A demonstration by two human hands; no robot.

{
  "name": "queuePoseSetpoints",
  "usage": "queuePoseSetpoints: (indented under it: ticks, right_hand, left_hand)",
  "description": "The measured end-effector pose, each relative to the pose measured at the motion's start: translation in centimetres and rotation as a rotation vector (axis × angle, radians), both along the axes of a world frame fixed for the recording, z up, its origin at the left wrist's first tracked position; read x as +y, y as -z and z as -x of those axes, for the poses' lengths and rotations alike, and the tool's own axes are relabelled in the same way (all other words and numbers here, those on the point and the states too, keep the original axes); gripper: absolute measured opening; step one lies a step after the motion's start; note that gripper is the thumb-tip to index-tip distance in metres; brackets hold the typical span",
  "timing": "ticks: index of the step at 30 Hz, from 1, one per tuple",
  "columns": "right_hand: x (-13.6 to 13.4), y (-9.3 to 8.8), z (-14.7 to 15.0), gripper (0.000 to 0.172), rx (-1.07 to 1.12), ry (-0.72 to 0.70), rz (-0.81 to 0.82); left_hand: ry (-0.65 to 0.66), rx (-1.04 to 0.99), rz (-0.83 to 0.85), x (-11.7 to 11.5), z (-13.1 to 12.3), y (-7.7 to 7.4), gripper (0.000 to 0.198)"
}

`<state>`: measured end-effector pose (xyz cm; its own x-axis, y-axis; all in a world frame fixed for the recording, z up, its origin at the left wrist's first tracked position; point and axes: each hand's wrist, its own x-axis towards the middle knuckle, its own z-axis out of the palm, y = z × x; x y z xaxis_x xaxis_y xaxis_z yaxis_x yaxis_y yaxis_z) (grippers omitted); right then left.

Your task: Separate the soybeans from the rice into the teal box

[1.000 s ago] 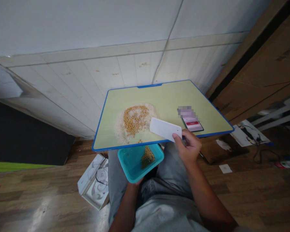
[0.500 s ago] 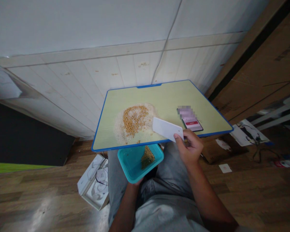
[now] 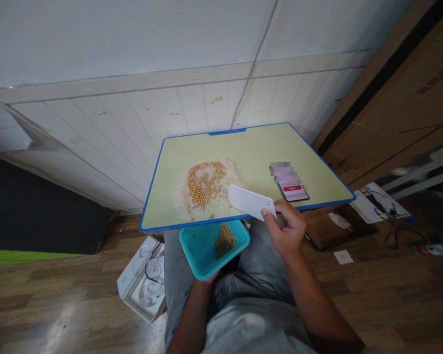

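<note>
White scraper: pinched by the right hand, angled over the table edge beside the beans.
Teal container: gripped from beneath by the left hand, mostly hidden, just under the rim.

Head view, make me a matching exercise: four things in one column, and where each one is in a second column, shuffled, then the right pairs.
Things:
1. white scraper
2. teal container
3. phone
4. beans on rice

Places:
A. lying on the table's right part
B. heaped on the table's middle
C. pinched in the right hand
D. held below the table's near edge by the left hand, which is mostly hidden under it

Pairs: 1-C, 2-D, 3-A, 4-B
</note>
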<state>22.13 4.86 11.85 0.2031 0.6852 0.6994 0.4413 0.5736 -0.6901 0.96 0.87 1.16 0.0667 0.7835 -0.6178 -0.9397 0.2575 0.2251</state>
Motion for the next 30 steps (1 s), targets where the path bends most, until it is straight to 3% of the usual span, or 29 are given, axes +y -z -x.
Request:
queuePoseSetpoints:
  ticks: [4, 10, 16, 30]
  right_hand:
    - [-0.2, -0.1, 0.4, 0.017, 0.01, -0.052, -0.001]
    - [-0.1, 0.0, 0.9, 0.017, 0.018, -0.082, 0.006]
    - [-0.1, 0.3, 0.8, 0.017, 0.052, -0.07, -0.011]
    - [-0.2, 0.8, 2.2, 0.019, 0.031, -0.151, -0.024]
  left_hand:
    - [0.034, 0.003, 0.018, 0.2, -0.2, -0.3, 0.063]
    - [0.062, 0.06, -0.096, 0.0, 0.0, 1.1, 0.064]
    - [0.181, 0.064, -0.155, -0.1, 0.6, 1.9, 0.065]
    - [0.12, 0.037, -0.086, 0.5, 0.2, 1.3, 0.071]
